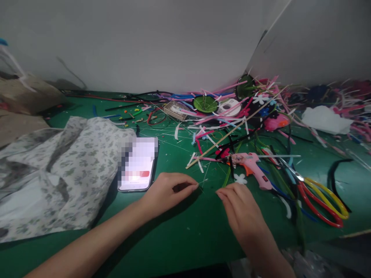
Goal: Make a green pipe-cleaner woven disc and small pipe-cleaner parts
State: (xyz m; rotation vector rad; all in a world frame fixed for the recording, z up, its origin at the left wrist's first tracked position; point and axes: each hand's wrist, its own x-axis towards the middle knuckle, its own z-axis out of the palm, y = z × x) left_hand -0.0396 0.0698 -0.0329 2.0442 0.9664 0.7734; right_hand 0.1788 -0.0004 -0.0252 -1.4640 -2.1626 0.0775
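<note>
My left hand hovers low over the green table, thumb and forefinger pinched together. A thin pale strand shows just beyond those fingertips; whether it is held or lies on the table is unclear. Facing it, a short gap away, my right hand has its fingers pressed together in a pinch, and anything between them is too small to name. Just past the right knuckles lie a white felt flower and a pink glue gun. A phone with a lit screen rests beside my left wrist.
Scissors with red and yellow handles lie at right. A wooden stick slants across heaped pipe cleaners. Behind are a green round dish and a white tape roll. Patterned cloth covers the left side.
</note>
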